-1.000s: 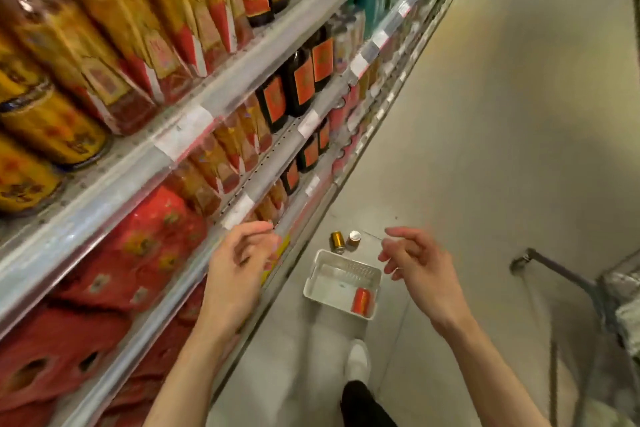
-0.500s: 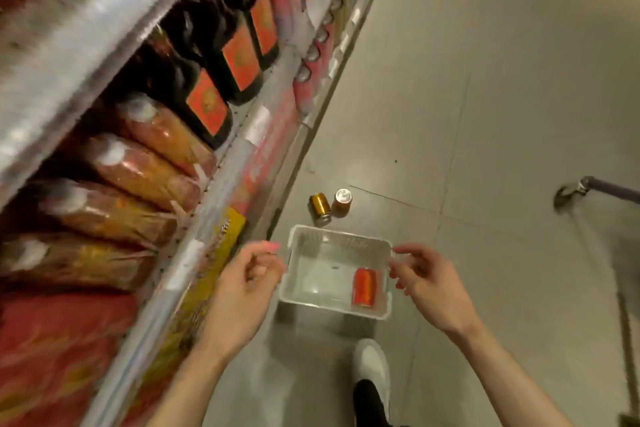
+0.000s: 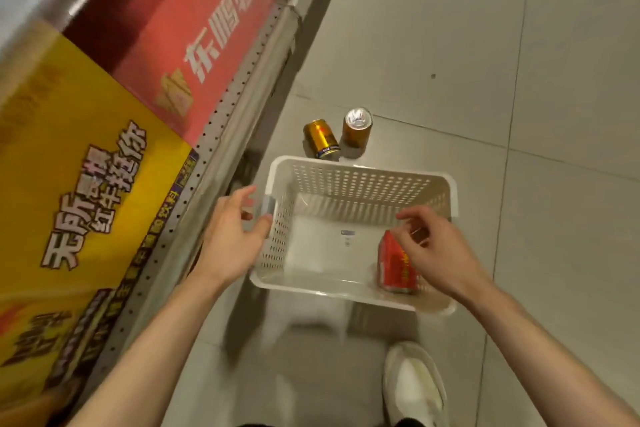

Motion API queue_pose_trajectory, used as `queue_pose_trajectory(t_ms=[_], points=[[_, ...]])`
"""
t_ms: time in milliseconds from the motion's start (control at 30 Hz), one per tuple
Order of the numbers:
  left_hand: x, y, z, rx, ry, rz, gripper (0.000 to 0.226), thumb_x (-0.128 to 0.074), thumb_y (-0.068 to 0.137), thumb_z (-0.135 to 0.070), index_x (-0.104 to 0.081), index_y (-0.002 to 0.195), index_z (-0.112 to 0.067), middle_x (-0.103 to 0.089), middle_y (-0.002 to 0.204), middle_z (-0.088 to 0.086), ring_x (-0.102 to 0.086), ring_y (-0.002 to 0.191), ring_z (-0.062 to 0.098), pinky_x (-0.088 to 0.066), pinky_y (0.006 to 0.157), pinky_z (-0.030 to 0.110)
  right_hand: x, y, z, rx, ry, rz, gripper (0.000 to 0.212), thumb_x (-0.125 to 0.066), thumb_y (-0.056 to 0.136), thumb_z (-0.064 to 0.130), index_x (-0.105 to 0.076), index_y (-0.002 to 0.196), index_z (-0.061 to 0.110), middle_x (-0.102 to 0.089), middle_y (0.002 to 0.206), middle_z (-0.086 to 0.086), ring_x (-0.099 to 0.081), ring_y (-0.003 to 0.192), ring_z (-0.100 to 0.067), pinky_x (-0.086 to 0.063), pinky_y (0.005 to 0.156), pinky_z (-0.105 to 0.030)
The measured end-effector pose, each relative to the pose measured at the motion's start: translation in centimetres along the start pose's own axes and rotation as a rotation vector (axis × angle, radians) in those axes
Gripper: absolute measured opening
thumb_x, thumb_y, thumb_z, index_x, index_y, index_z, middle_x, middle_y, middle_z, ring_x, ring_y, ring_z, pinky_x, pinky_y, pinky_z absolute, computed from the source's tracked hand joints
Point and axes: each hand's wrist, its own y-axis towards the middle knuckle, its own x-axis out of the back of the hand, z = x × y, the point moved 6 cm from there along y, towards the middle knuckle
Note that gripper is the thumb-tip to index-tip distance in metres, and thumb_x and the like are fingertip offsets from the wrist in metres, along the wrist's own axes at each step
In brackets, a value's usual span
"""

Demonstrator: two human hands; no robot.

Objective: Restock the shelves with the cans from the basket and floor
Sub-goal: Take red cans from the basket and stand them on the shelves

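Observation:
A white perforated basket point(image 3: 360, 180) sits on the floor in front of me. A red can point(image 3: 396, 267) lies on its side in the basket's right corner. My right hand point(image 3: 434, 248) hovers just over that can, fingers curled and apart, holding nothing. My left hand point(image 3: 230, 234) is open beside the basket's left wall, close to its rim. Beyond the basket, two gold cans rest on the floor: one lying tilted point(image 3: 321, 138), one upright point(image 3: 357, 127) with its silver top showing.
The bottom shelf point(image 3: 221, 135) runs along the left, holding a yellow carton point(image 3: 79, 184) and a red carton point(image 3: 204, 35). My white shoe point(image 3: 415, 388) stands just behind the basket. Grey tiled floor point(image 3: 519, 80) spreads to the right.
My view has dropped from the upper shelves down to the floor. Both hands have come down to the basket, the right one now over the red can.

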Motion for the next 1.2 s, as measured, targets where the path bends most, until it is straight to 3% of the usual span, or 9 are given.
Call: queue_pose_trajectory(t_ms=[67,133,267,333,533,700,833,1033,1200], points=[[-0.8,0.8,1.3,0.021,0.031,0.003,0.057,-0.066,0.097,-0.029,-0.046,0.15,-0.02,-0.057,0.123,-0.002,-0.057,0.089,-0.001,-0.042,0.085,0.021,-0.9,0.0,-0.9,0.012,-0.045,0.004,0.028,-0.067,0.098,0.033,-0.064,0.124,0.027,-0.07,0.102,0.011,-0.067,0.092,-0.01,-0.059,0.085,-0.04],[-1.6,1.3,2.0,0.022,0.017,0.017,0.052,-0.064,0.099,-0.028,-0.048,0.148,-0.021,-0.064,0.11,-0.006,-0.058,0.082,-0.007,-0.04,0.071,0.011,-1.4,0.1,-1.5,0.034,-0.069,-0.011,0.028,-0.067,0.097,0.034,-0.063,0.124,0.029,-0.068,0.1,0.015,-0.066,0.089,-0.006,-0.059,0.082,-0.035],[-2.4,1.7,1.6,-0.018,-0.042,0.013,0.042,-0.06,0.101,-0.025,-0.053,0.142,-0.024,-0.071,0.096,-0.005,-0.069,0.076,0.004,-0.04,0.062,0.009,-1.6,0.6,-2.3,0.046,-0.115,-0.043,0.028,-0.066,0.096,0.038,-0.061,0.124,0.034,-0.065,0.09,0.02,-0.064,0.082,0.0,-0.056,0.072,-0.025],[-2.4,1.5,0.7,-0.05,-0.084,0.007,0.038,-0.062,0.1,-0.027,-0.054,0.137,-0.029,-0.071,0.089,-0.005,-0.068,0.072,0.003,-0.04,0.059,0.007,-1.5,0.7,-3.0,0.027,-0.146,-0.04,0.032,-0.066,0.096,0.039,-0.06,0.127,0.03,-0.066,0.091,0.018,-0.065,0.081,-0.001,-0.057,0.072,-0.026],[-2.3,0.2,-1.9,-0.107,-0.114,0.038,0.035,-0.062,0.099,-0.032,-0.054,0.134,-0.034,-0.068,0.082,-0.004,-0.065,0.071,0.004,-0.044,0.064,0.024,-2.5,1.0,-5.4,-0.146,-0.329,0.064,0.042,-0.065,0.097,0.044,-0.057,0.13,0.019,-0.073,0.114,-0.003,-0.07,0.098,-0.021,-0.059,0.084,-0.037],[-2.3,-0.7,-2.8,-0.122,-0.123,0.049,0.037,-0.062,0.1,-0.031,-0.054,0.137,-0.032,-0.066,0.084,-0.007,-0.067,0.07,0.003,-0.047,0.063,0.025,-4.5,1.7,-6.0,-0.181,-0.538,0.117,0.051,-0.066,0.092,0.056,-0.062,0.118,0.011,-0.071,0.111,-0.009,-0.068,0.099,-0.025,-0.058,0.089,-0.042],[-2.3,-1.2,-3.4,-0.15,-0.108,0.051,0.035,-0.061,0.101,-0.03,-0.054,0.135,-0.034,-0.064,0.083,-0.008,-0.066,0.07,0.002,-0.045,0.059,0.021,-5.0,1.9,-6.2,-0.198,-0.615,0.103,0.069,-0.076,0.082,0.061,-0.059,0.127,0.01,-0.067,0.121,-0.011,-0.066,0.108,-0.028,-0.055,0.094,-0.039],[-2.3,-1.3,-3.4,-0.137,-0.102,0.054,0.037,-0.059,0.102,-0.031,-0.051,0.138,-0.034,-0.067,0.088,-0.008,-0.066,0.073,-0.001,-0.046,0.061,0.017,-6.3,2.5,-6.9,-0.207,-0.424,0.181,0.093,-0.091,0.071,0.039,-0.036,0.142,0.016,-0.055,0.138,-0.012,-0.06,0.121,-0.032,-0.054,0.1,-0.045],[-2.2,-1.2,-2.7,-0.118,-0.09,0.043,0.039,-0.059,0.102,-0.031,-0.051,0.139,-0.033,-0.067,0.09,-0.008,-0.066,0.074,-0.002,-0.049,0.063,0.021,-7.1,3.4,-7.0,-0.123,-0.303,0.307,0.093,-0.09,0.071,0.032,-0.04,0.149,0.018,-0.05,0.14,-0.006,-0.053,0.122,-0.022,-0.048,0.104,-0.033]])
